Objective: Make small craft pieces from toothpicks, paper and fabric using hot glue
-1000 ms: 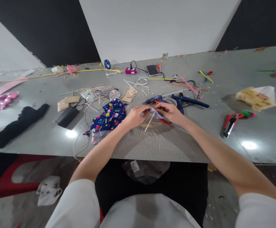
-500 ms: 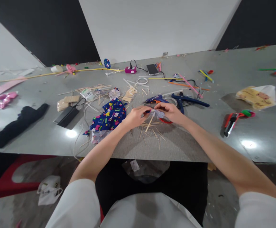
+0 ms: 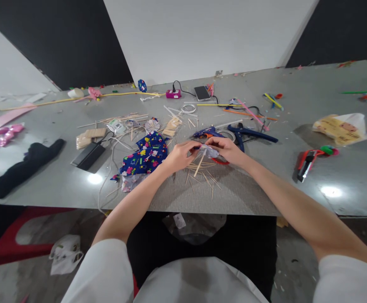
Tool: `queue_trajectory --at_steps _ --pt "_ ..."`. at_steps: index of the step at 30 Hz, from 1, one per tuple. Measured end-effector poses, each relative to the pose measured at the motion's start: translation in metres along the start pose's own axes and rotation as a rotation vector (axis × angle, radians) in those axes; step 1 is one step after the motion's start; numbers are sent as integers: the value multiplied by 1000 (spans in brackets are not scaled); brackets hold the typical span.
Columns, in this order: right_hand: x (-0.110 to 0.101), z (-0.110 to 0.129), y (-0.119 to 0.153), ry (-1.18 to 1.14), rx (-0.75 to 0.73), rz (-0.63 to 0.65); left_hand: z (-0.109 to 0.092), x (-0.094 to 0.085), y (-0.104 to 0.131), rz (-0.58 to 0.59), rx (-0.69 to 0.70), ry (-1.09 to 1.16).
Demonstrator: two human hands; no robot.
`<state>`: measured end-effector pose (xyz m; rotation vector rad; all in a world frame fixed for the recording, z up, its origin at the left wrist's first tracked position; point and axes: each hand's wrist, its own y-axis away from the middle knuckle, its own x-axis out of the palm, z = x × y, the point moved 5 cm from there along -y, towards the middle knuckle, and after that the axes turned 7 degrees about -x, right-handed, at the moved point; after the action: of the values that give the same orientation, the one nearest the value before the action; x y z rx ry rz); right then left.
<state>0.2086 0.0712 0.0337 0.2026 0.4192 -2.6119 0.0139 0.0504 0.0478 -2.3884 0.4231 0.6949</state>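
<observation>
Over the middle of the grey table, my left hand [image 3: 183, 154] and my right hand [image 3: 227, 150] are both closed on a small piece of pale, light purple fabric [image 3: 212, 152]. A wooden stick [image 3: 199, 165] slants down from the fabric towards me. Several thin sticks [image 3: 212, 191] lie spread on the table beneath. Just behind my hands are a blue glue gun [image 3: 206, 131] and a roll of tape, partly covered. Blue patterned cloth [image 3: 145, 155] lies left of my left hand.
Blue-handled pliers [image 3: 259, 134] lie right of the glue gun. A phone [image 3: 201, 93] and a purple adapter [image 3: 173, 94] are at the back. A black power brick [image 3: 89, 155] and black cloth [image 3: 24, 168] sit left. A utility knife [image 3: 306, 166] and a printed bag [image 3: 341, 129] are right.
</observation>
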Motion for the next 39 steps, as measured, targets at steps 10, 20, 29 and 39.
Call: queue_trajectory --at_steps 10,20,29,39 --pt "1 3 0 -23 17 13 -1 -2 -1 -5 -27 56" --pt "1 2 0 -52 24 4 1 -1 -2 9 -25 80" --pt "1 2 1 -37 16 3 -1 -2 -3 -2 -8 47" --pt "1 0 0 -97 32 -18 1 -2 -2 -57 110 -24"
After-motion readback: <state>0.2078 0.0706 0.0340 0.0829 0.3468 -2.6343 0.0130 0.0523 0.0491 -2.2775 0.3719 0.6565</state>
